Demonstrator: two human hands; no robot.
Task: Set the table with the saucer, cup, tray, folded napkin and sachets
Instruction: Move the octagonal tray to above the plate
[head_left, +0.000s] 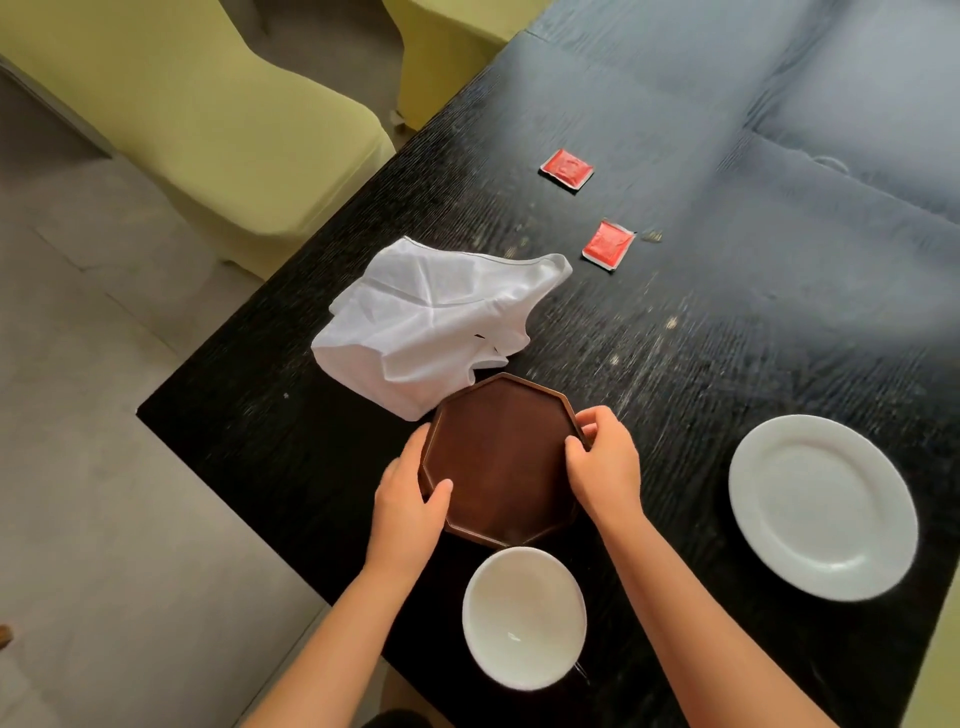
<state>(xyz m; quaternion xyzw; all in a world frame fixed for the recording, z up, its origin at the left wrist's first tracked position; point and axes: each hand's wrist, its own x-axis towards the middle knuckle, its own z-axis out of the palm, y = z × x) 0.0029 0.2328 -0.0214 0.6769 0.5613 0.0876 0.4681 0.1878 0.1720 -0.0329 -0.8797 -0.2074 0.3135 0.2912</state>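
Note:
A brown octagonal wooden tray (501, 457) sits near the front of the black table (701, 364). My left hand (410, 499) grips its left rim and my right hand (602, 462) grips its right rim. A crumpled white napkin (431, 317) lies just beyond the tray, touching its far left edge. Two red sachets (567, 169) (607, 244) lie apart further back. A white cup (524, 616) stands close to me, just in front of the tray. A white saucer (823, 506) rests at the right.
Yellow-green covered chairs (208, 119) stand beyond the table's left edge, with another at the far end. The table's left corner is near the napkin. Grey floor lies to the left. The far right part of the table reflects light.

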